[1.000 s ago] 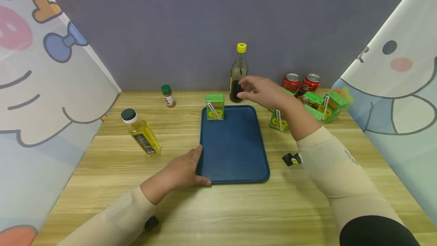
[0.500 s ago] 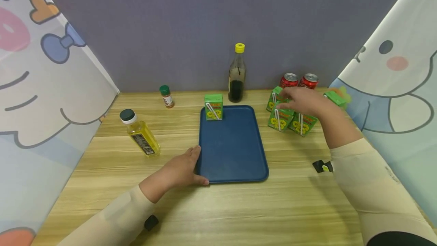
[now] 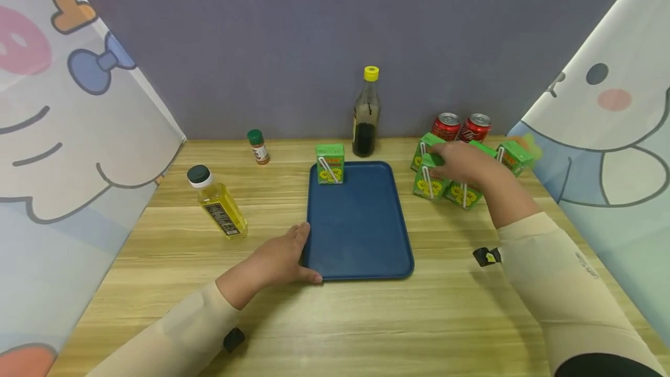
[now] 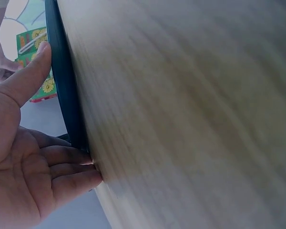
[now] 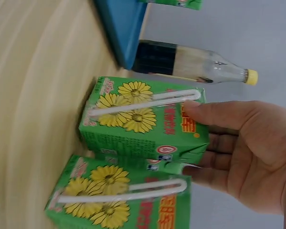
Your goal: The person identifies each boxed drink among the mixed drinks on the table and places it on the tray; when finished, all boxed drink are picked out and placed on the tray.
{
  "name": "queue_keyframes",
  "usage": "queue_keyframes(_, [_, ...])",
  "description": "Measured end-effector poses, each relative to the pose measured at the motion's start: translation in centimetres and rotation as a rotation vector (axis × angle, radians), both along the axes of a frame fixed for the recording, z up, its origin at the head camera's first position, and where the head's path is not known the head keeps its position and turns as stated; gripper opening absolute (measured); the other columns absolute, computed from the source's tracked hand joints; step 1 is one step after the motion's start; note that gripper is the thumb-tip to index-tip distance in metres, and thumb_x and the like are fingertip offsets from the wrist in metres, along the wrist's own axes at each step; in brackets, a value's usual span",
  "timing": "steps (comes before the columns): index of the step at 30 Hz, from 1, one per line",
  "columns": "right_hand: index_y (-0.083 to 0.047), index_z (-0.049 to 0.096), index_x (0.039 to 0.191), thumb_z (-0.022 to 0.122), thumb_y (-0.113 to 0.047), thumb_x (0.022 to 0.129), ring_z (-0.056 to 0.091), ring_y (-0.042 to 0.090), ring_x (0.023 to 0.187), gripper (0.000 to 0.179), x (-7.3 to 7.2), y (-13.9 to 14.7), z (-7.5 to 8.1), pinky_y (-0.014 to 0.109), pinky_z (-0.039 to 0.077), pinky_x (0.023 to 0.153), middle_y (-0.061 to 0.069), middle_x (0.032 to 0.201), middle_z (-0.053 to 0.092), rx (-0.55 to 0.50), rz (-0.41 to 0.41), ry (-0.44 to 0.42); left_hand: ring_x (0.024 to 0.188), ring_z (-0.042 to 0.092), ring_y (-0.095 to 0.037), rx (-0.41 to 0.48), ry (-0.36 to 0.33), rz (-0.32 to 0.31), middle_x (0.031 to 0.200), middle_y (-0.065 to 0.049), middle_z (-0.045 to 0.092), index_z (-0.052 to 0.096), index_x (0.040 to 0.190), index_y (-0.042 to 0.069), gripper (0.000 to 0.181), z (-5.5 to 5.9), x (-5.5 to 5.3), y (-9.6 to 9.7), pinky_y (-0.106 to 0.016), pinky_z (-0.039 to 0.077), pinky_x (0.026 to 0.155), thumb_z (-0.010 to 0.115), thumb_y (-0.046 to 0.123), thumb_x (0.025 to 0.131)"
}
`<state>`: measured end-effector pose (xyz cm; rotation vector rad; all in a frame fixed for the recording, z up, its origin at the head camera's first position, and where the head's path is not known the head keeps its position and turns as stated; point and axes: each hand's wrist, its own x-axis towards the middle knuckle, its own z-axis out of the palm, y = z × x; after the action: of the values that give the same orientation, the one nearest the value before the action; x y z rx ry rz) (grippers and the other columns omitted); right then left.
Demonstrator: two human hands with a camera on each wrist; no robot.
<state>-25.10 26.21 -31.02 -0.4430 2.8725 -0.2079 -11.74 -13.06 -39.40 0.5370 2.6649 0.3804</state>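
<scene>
My right hand (image 3: 463, 163) is at the cluster of green drink cartons on the right. It grips the top of the front left juice box (image 5: 133, 119), thumb on the straw side and fingers behind, as the right wrist view shows. That carton (image 3: 429, 184) stands upright on the table, a white straw on its front. My left hand (image 3: 280, 258) rests at the near left corner of the blue tray (image 3: 361, 231), fingers straight along its side. Its thumb (image 4: 31, 74) lies against the tray's edge. One juice box (image 3: 330, 164) stands at the tray's far left corner.
Other juice boxes (image 3: 463, 194) stand close around the gripped one, with two red cans (image 3: 475, 128) behind. A dark sauce bottle (image 3: 365, 121) stands beyond the tray. An oil bottle (image 3: 222, 208) and a green-capped spice jar (image 3: 258, 147) are at the left.
My right hand has moved right, from beside the sauce bottle to the carton cluster, and taken hold of the front left juice box. My left hand has stayed at the tray's corner.
</scene>
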Motion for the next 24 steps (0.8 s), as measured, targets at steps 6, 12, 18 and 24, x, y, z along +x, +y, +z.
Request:
queue_keyframes(6, [-0.006, 0.047, 0.143, 0.064, -0.029, 0.096, 0.049, 0.04, 0.128, 0.055, -0.7, -1.3, 1.5, 0.059, 0.039, 0.102, 0.018, 0.141, 0.052, -0.091, 0.038, 0.061, 0.143, 0.032, -0.039, 0.014, -0.005, 0.003, 0.157, -0.027, 0.028, 0.021, 0.154, -0.004, 0.117, 0.0, 0.2, 0.0, -0.051, 0.034, 0.113, 0.077, 0.06, 0.074])
queue_keyframes(12, [-0.008, 0.044, 0.145, 0.061, -0.029, 0.098, 0.046, 0.036, 0.129, 0.054, -1.8, -4.0, 2.2, 0.056, 0.038, 0.104, 0.016, 0.142, 0.049, -0.157, 0.109, 0.092, 0.145, 0.03, -0.038, 0.012, -0.008, 0.005, 0.157, -0.026, 0.026, 0.02, 0.154, -0.003, 0.116, 0.0, 0.2, -0.2, -0.051, 0.033, 0.113, 0.077, 0.06, 0.075])
queue_keyframes(18, [-0.009, 0.046, 0.145, 0.063, -0.029, 0.097, 0.044, 0.033, 0.132, 0.054, -3.2, -7.4, 0.9, 0.053, 0.038, 0.105, 0.015, 0.143, 0.048, -0.172, 0.147, 0.11, 0.145, 0.029, -0.037, 0.002, -0.004, 0.005, 0.157, -0.026, 0.027, 0.02, 0.155, -0.002, 0.117, -0.2, 0.2, -0.2, -0.051, 0.034, 0.113, 0.076, 0.061, 0.075])
queue_keyframes(24, [-0.01, 0.045, 0.146, 0.063, -0.029, 0.097, 0.039, 0.035, 0.138, 0.056, -4.3, -9.3, -1.5, 0.053, 0.036, 0.109, 0.016, 0.149, 0.043, -0.179, 0.111, 0.051, 0.144, 0.032, -0.038, -0.006, -0.003, 0.005, 0.157, -0.026, 0.028, 0.02, 0.155, -0.001, 0.117, -0.2, 0.0, 0.0, -0.051, 0.036, 0.111, 0.076, 0.063, 0.074])
